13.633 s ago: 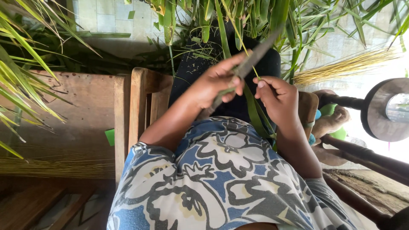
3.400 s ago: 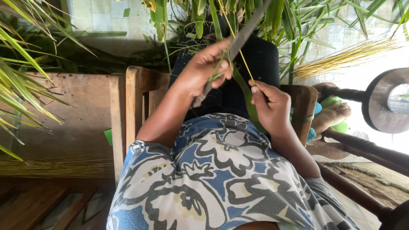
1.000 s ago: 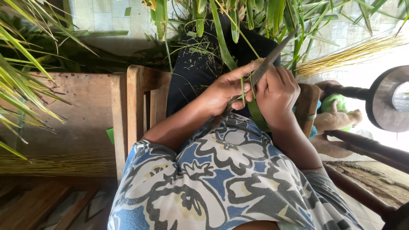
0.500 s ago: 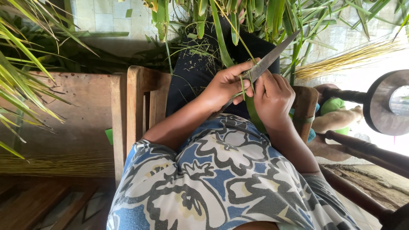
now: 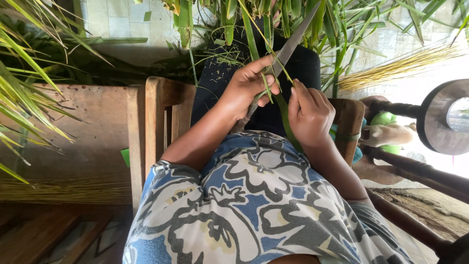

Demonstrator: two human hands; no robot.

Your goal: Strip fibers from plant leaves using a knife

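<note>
A: What changed from half a second ago?
B: The left hand [image 5: 246, 88], gripping the knife [image 5: 288, 49], has slid it farther up the green palm leaf [image 5: 281, 110]; the right hand [image 5: 310, 115] stays pinching the leaf over the lap.

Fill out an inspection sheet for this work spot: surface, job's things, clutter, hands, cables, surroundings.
Surface: work is done over the person's lap, on a dark cloth, on a wooden chair.
Job's things: long knife; green leaf strip.
Clutter: leaf shreds on the cloth; bundle of pale leaf ribs at right.
Hands: left hand grips the knife; right hand pinches the leaf strip.
Cables: nothing seen.
Surroundings: green fronds at left and above; tiled wall; round wooden wheel at right.
</note>
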